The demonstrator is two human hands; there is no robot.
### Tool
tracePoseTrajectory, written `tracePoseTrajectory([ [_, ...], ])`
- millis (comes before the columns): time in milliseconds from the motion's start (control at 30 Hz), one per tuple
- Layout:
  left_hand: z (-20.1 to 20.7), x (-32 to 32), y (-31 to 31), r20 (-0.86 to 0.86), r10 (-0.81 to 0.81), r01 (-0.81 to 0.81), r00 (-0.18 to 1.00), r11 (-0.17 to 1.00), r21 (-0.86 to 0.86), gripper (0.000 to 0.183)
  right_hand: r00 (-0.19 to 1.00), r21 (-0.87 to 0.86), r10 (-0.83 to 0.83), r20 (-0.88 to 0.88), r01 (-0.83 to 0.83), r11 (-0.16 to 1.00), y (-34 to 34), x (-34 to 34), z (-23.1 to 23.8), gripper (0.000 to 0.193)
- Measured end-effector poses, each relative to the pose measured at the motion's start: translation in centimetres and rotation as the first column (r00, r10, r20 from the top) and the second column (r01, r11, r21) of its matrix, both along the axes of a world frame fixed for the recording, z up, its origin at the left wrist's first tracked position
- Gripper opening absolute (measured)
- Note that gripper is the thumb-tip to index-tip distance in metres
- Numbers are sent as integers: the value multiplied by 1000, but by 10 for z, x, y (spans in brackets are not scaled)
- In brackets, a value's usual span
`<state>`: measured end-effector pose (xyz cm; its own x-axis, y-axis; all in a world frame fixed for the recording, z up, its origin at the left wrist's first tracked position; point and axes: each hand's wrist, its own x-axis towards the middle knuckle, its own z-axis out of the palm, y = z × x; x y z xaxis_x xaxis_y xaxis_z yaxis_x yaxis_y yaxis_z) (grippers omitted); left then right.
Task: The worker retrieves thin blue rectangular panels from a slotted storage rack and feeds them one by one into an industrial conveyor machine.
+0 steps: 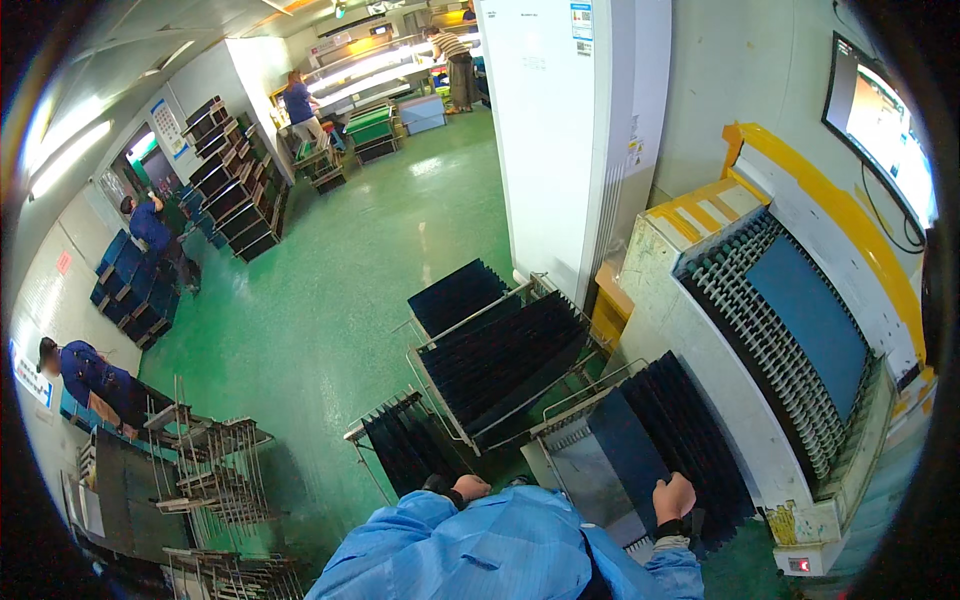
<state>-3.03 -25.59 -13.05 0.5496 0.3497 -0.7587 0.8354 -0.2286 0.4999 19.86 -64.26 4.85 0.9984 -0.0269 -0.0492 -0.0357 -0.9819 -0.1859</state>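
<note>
Fingers (663, 493) curled, grip unclear: L hand (469, 487), R hand (675, 498) nr navy panel (634, 435); blue-white label (581, 19), illeg., on cabinet (545, 130)

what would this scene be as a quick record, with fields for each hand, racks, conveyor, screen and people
left hand: by the blue coat; grip unclear
right hand: at the near edge of a blue panel; touch unclear
racks: metal, several holding dark panels
conveyor: rollers, one blue sheet lying on them
screen: lit, on the wall, upper right
co-workers: at least four, all farther off
</note>
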Motion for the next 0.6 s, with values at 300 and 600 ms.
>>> tracePoseTrajectory([
  [300, -19, -4, 2, 51, -7, 7, 999, 1000, 9, 30, 1000, -1, -1, -1, 1, 1000, 0, -2, 2, 27],
  [600, -19, -3, 2, 77, -2, 6, 997, 999, -42, 31, 1000, -10, 5, 12, -5, 1000, 1, -6, 7, 26],
])
